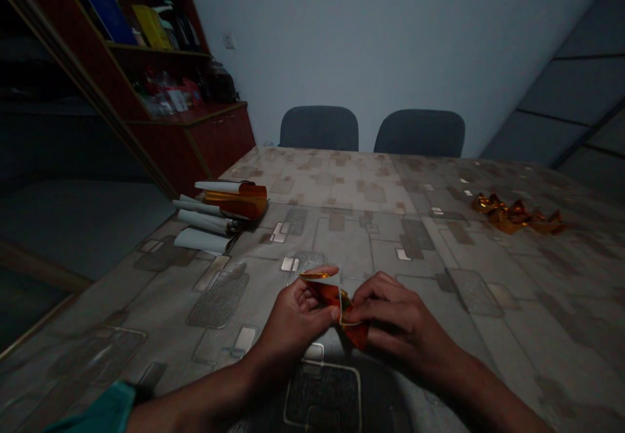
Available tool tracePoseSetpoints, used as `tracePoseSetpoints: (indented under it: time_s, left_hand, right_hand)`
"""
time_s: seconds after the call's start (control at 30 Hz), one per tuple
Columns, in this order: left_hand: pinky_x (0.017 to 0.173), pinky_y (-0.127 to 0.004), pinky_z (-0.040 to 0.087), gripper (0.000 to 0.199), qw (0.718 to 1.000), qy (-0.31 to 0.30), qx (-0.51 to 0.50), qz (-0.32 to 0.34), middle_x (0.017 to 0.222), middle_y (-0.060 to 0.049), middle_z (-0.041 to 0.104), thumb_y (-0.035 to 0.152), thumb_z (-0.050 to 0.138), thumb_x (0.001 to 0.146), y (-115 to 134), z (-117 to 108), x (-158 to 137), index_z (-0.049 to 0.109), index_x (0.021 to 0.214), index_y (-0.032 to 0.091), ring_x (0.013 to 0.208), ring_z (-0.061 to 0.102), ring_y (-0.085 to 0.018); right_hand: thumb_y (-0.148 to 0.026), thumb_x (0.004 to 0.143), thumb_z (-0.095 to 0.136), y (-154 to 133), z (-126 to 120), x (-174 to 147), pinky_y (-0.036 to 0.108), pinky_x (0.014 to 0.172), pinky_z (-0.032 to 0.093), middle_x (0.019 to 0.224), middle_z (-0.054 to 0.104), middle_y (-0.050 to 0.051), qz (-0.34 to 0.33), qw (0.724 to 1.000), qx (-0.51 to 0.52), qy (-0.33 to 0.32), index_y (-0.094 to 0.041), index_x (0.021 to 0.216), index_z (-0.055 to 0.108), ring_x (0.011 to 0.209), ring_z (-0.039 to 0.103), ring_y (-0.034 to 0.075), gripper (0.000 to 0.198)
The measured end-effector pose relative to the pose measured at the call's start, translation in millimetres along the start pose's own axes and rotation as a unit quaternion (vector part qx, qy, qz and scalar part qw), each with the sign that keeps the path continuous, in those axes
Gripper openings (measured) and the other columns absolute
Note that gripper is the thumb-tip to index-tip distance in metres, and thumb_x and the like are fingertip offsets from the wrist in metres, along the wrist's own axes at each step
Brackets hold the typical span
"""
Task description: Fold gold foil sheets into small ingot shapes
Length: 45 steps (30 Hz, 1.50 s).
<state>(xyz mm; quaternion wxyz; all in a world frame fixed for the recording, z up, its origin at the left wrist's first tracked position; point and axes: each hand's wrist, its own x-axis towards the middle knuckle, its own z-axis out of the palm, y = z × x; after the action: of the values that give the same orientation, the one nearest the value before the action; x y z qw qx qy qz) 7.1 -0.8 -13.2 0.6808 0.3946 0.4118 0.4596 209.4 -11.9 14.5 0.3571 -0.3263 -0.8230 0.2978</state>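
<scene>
Both hands hold one piece of shiny gold-orange foil paper (355,335) with a pale underside, partly folded, just above the near part of the table. My left hand (297,319) pinches its left side between thumb and fingers. On the right side, my right hand (398,312) has its fingers closed on the paper's folds. The fingers cover much of the paper, so its full shape is hidden. Several folded gold paper pieces (517,215) sit in a cluster on the right of the table. At the left edge lies a pile of curled gold sheets (251,202) with grey-white backs.
A patterned cloth covers the table (336,237). Two dark chairs (319,127) stand behind its far edge, against a pale wall. To the left, a reddish-brown cabinet (219,137) holds bags, boxes and other items on its shelves.
</scene>
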Motion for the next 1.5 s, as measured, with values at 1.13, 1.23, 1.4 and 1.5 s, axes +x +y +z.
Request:
tracePoseSetpoints:
  time_s: [1.13,1.23,1.4,1.5]
  left_hand:
    - [0.073,-0.027,0.057,0.049,0.997,-0.008,-0.062,-0.034,0.092,-0.007,0.076,0.025,0.088,0.065,2.5,6.3,-5.1,0.06,0.103,0.013,0.077,0.071,-0.017]
    - [0.074,-0.025,0.056,0.053,0.997,-0.016,-0.059,-0.041,0.088,-0.007,0.078,0.023,0.089,0.065,4.1,7.1,-5.7,0.059,0.107,0.013,0.076,0.072,-0.015]
    - [0.074,-0.026,0.057,0.043,0.999,-0.009,-0.045,-0.024,0.084,-0.005,0.077,0.025,0.088,0.066,3.6,7.1,-6.7,0.064,0.1,0.013,0.075,0.072,-0.016]
    - [0.073,-0.028,0.058,0.034,0.999,-0.002,-0.029,-0.029,0.084,-0.007,0.076,0.028,0.087,0.067,5.8,7.4,-6.6,0.067,0.089,0.012,0.076,0.072,-0.018]
  right_hand:
    - [-0.022,0.071,0.062,-5.5,20.0,7.0,0.025,0.051,0.033,0.06,0.052,-0.003,0.281,0.946,0.115,0.117,-0.021,0.069,0.053,0.056,0.046,0.013,0.009]
    - [-0.021,0.072,0.061,-7.0,18.4,7.6,0.025,0.051,0.035,0.06,0.054,-0.002,0.268,0.952,0.094,0.113,-0.02,0.07,0.056,0.056,0.049,0.013,0.006]
    - [-0.021,0.074,0.063,-8.3,18.6,7.4,0.027,0.053,0.038,0.062,0.057,-0.001,0.245,0.958,0.074,0.13,-0.02,0.068,0.059,0.057,0.051,0.014,0.007]
    - [-0.023,0.076,0.063,-10.1,17.4,6.9,0.028,0.055,0.039,0.065,0.059,0.0,0.227,0.962,0.076,0.132,-0.021,0.069,0.062,0.059,0.053,0.015,0.007]
